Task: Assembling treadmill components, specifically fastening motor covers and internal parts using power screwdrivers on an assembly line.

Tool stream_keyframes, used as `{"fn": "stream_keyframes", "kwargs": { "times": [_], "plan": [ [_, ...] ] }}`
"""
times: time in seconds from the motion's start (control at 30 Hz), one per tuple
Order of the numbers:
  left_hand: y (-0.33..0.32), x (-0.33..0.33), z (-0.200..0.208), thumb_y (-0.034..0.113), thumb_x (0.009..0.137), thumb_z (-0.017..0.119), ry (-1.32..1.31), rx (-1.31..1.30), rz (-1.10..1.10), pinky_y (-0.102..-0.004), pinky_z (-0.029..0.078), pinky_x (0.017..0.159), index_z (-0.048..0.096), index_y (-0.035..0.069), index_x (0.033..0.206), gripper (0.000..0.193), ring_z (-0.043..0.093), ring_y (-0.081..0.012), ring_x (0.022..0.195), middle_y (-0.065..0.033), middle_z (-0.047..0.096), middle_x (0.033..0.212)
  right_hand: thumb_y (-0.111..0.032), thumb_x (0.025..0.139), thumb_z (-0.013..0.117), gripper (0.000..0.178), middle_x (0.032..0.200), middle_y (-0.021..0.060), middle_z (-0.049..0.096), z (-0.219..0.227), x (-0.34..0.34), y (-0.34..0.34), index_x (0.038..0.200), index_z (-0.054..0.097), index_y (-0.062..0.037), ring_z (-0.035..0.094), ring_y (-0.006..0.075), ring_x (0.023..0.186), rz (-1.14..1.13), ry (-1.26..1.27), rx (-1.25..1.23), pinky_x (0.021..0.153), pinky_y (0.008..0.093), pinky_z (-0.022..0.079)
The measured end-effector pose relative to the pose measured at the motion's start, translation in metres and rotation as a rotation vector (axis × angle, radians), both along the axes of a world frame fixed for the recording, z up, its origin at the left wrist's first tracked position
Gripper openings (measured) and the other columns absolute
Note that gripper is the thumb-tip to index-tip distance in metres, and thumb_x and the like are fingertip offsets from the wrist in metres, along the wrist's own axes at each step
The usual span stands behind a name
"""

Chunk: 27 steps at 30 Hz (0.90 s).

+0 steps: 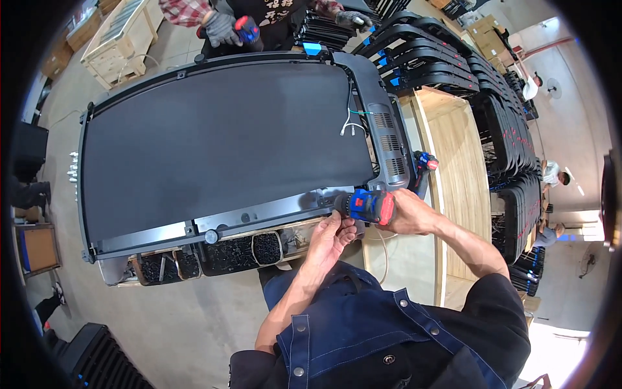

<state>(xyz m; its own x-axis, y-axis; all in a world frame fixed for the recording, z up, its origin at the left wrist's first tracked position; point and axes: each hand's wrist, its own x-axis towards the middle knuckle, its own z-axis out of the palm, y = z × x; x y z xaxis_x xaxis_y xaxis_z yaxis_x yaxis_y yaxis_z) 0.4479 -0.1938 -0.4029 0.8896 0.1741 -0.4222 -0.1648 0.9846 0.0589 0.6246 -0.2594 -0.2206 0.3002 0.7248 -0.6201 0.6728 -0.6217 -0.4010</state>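
Observation:
A treadmill base with a wide black belt (227,142) lies in front of me, its metal side rail (259,212) along the near edge. My right hand (411,214) grips a blue and red cordless drill (369,206), whose chuck points left at the near right corner of the base. Just below the chuck is my left hand (330,241), thumb and forefinger brought together against the rail; whatever they pinch is too small to make out. White and green wires (352,123) lie loose beside the vented motor cover (385,133).
Bins of dark small hardware (228,257) sit under the near edge. Another drill (424,162) stands right of the cover, beside a wooden crate (457,168). Across the base, a gloved co-worker holds a drill (247,29). Black frames (421,61) are stacked at far right.

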Motion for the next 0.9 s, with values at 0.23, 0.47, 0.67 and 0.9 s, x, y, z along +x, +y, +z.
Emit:
{"fn": "stream_keyframes", "kwargs": {
  "times": [0.23, 0.47, 0.67, 0.9],
  "plan": [
    [0.005, 0.001, -0.009, 0.033, 0.102, 0.059, -0.017, -0.048, 0.026, -0.0265, 0.062, 0.07, 0.065, 0.001, 0.106, 0.033, 0.072, -0.0165, 0.08, -0.009, 0.072, 0.093, -0.02, 0.075, 0.079, 0.036, 0.086, 0.0211, 0.071, 0.003, 0.002, 0.04, 0.103, 0.064, -0.0028, 0.068, 0.0417, 0.087, 0.118, -0.018, -0.147, 0.079, 0.0482, 0.054],
    [0.006, -0.003, -0.013, 0.034, 0.103, 0.057, -0.021, -0.051, 0.02, -0.0271, 0.061, 0.072, 0.064, 0.001, 0.105, 0.034, 0.071, -0.0166, 0.081, -0.0092, 0.071, 0.095, -0.013, 0.074, 0.076, 0.035, 0.081, 0.0184, 0.07, -0.014, 0.005, 0.047, 0.104, 0.064, -0.0027, 0.069, 0.0393, 0.078, 0.251, -0.098, -0.129, 0.073, 0.0455, 0.055],
    [0.006, -0.017, -0.016, 0.032, 0.103, 0.059, -0.011, 0.074, -0.086, -0.0273, 0.061, 0.072, 0.065, 0.001, 0.111, 0.033, 0.071, -0.0177, 0.081, -0.0102, 0.071, 0.096, -0.013, 0.07, 0.076, 0.039, 0.084, 0.0181, 0.071, -0.003, -0.008, 0.072, 0.107, 0.066, -0.0057, 0.07, 0.0389, 0.081, 0.392, -0.201, -0.179, 0.075, 0.0463, 0.056],
    [0.021, -0.044, 0.003, 0.024, 0.101, 0.064, 0.158, 0.721, -0.227, -0.0292, 0.056, 0.072, 0.069, 0.001, 0.109, 0.025, 0.07, -0.0167, 0.079, -0.0103, 0.073, 0.095, -0.009, 0.067, 0.071, 0.06, 0.108, 0.0161, 0.066, 0.001, 0.009, 0.078, 0.127, 0.063, -0.0082, 0.067, 0.0384, 0.099, 0.573, -0.187, -0.114, 0.082, 0.0465, 0.055]
  ]
}}
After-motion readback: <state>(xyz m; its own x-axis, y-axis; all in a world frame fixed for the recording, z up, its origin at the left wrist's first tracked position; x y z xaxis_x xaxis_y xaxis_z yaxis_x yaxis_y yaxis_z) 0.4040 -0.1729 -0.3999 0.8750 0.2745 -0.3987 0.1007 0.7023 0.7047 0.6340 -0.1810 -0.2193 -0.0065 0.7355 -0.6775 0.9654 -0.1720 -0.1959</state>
